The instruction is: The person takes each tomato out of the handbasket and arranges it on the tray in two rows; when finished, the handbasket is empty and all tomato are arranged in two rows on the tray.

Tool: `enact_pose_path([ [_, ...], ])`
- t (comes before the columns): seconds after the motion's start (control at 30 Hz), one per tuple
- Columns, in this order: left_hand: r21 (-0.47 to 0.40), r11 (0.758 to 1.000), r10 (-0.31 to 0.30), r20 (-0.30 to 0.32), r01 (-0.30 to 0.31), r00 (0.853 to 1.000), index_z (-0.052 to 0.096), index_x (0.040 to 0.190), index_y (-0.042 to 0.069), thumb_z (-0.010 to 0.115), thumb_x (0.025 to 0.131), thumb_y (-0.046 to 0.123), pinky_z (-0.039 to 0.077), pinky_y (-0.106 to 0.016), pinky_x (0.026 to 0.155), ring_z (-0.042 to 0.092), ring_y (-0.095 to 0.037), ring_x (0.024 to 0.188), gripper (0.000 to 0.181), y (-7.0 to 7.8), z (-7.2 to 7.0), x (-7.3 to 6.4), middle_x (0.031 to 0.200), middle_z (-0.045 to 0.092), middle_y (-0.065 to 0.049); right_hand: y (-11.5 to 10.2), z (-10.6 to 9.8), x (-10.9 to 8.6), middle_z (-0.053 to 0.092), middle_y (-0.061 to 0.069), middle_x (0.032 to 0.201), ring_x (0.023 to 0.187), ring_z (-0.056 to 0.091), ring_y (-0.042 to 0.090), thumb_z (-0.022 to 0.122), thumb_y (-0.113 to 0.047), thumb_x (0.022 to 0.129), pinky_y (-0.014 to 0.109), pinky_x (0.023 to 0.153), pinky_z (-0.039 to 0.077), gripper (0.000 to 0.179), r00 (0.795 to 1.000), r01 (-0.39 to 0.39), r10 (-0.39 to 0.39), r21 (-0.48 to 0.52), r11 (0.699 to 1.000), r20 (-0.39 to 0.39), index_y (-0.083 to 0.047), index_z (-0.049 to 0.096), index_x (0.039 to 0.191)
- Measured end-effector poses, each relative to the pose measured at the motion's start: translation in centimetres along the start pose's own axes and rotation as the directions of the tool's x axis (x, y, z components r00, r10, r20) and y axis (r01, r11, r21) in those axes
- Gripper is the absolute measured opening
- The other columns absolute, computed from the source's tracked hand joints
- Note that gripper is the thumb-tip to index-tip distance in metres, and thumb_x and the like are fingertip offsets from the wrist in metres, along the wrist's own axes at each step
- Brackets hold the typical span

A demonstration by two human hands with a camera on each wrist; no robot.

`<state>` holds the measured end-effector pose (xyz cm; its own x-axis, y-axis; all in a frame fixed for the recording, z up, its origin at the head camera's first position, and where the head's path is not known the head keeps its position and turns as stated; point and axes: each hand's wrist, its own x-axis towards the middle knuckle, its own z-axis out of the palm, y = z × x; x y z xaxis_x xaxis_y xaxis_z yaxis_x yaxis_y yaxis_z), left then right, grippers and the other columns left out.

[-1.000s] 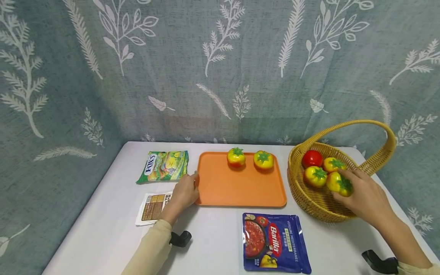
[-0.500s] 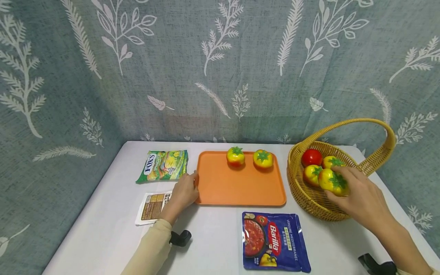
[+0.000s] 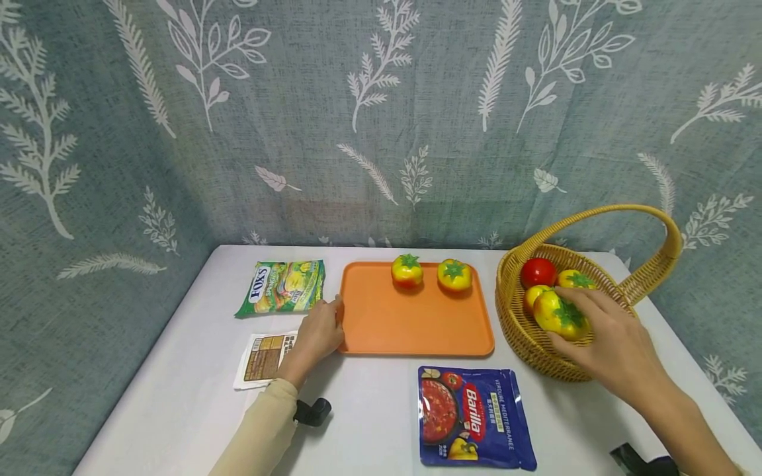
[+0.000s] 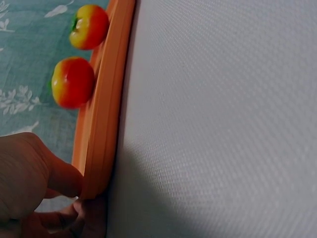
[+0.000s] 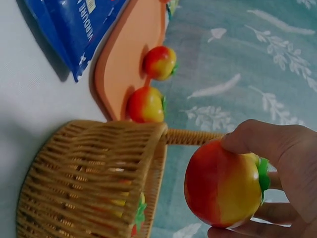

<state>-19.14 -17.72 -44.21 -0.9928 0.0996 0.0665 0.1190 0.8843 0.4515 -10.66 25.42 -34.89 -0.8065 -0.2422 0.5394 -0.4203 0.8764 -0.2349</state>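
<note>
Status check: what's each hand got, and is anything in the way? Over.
Right hand: holding yellow-red fruit over basket. Left hand: gripping edge of orange tray. Possible snag: basket wall between fruit and tray.

A blue pouch [image 3: 474, 418], green bag [image 3: 282, 287] and packet [image 3: 264, 359] lie apart.

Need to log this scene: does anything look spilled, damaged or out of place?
Nothing stands out; no spill shows. The basket stands upright, the orange tray lies flat, its fruits sit stem up; the blue pouch and the fruit in the right hand look undamaged. The white packet is partly hidden.
</note>
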Motion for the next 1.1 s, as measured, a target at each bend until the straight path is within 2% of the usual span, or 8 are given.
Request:
enact_pose_path([
  [0.3, 0.004, 1.000, 0.000, 0.007, 0.000, 1.000, 0.053, 0.139, -0.008, 0.062, 0.084, -0.003, 0.047, -0.042, 0.072, 0.051, -0.027, 0.082, 0.056, -0.1, 0.0, 0.0, 0.095, 0.059, -0.018, -1.6, 0.4, 0.8, 0.062, 0.016, 0.120, 0.098, 0.061, 0.037, 0.087, -0.018, 0.065, 0.055, 0.074, 0.051, 0.067, 0.998, 0.059, -0.059, 0.002, 0.998, -0.003, -0.006, 0.064, 0.127],
  [0.73, 0.002, 1.000, -0.013, 0.022, 0.013, 1.000, 0.051, 0.141, -0.007, 0.063, 0.086, -0.001, 0.047, -0.040, 0.068, 0.051, -0.026, 0.081, 0.056, -0.1, 0.1, 0.1, 0.099, 0.059, -0.020, -3.8, 1.7, 2.0, 0.063, 0.012, 0.121, 0.099, 0.061, 0.030, 0.087, -0.020, 0.070, 0.051, 0.074, 0.055, 0.064, 0.993, 0.120, -0.121, 0.053, 0.991, 0.012, -0.007, 0.064, 0.128],
  [1.1, -0.001, 1.000, -0.019, 0.022, 0.019, 1.000, 0.050, 0.142, -0.008, 0.063, 0.085, -0.001, 0.047, -0.040, 0.069, 0.052, -0.026, 0.082, 0.058, -0.2, 0.2, 0.1, 0.102, 0.060, -0.022, -5.2, 3.0, 3.3, 0.062, 0.013, 0.123, 0.101, 0.061, 0.031, 0.085, -0.023, 0.072, 0.050, 0.077, 0.053, 0.064, 0.986, 0.158, -0.161, 0.081, 0.984, 0.036, -0.006, 0.063, 0.129],
])
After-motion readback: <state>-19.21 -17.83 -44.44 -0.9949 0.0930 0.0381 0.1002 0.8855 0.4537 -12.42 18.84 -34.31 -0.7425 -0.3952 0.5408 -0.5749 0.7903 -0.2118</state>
